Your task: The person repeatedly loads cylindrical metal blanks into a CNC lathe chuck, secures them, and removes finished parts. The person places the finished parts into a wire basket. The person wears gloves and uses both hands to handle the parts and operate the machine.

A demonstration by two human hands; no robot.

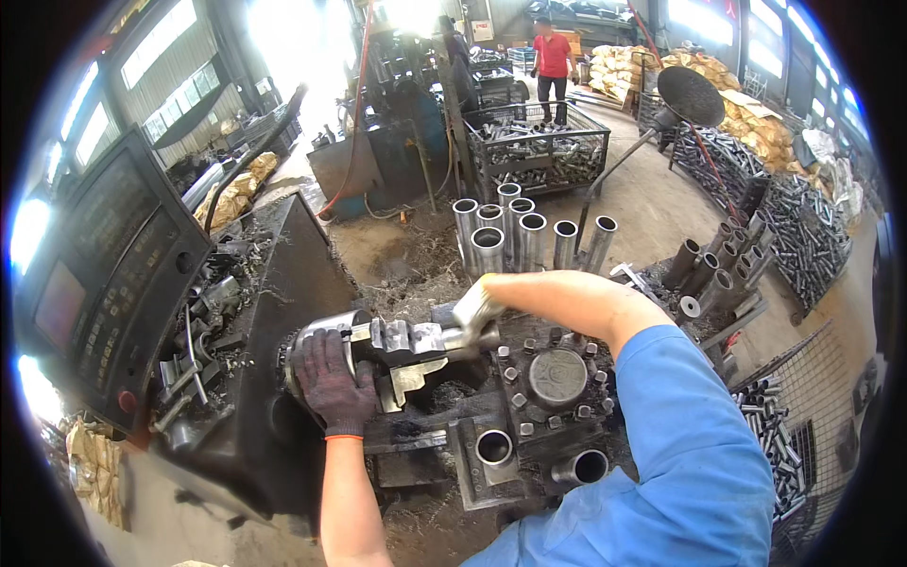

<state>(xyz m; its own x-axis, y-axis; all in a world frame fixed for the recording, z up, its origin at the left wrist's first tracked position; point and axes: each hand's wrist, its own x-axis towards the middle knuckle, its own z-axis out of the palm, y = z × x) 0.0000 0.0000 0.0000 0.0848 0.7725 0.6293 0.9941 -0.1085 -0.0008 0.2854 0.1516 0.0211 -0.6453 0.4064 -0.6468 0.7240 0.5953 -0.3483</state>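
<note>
My left hand, in a dark knitted glove with an orange cuff, lies on the lathe chuck. Its fingers stretch over the chuck's face, with the thumb apart. Stepped metal jaws stick out from the chuck beside it. My right hand, in a pale glove, reaches across from the right and is smeared by motion. It is at a short metal tube just right of the jaws; its fingers cannot be made out. A bolted tool post stands below and right of that hand.
Upright metal tubes stand beyond the machine, with darker tubes to the right. A control panel is at left. A lamp arm rises at right. Farther back, a person in red stands behind a wire bin.
</note>
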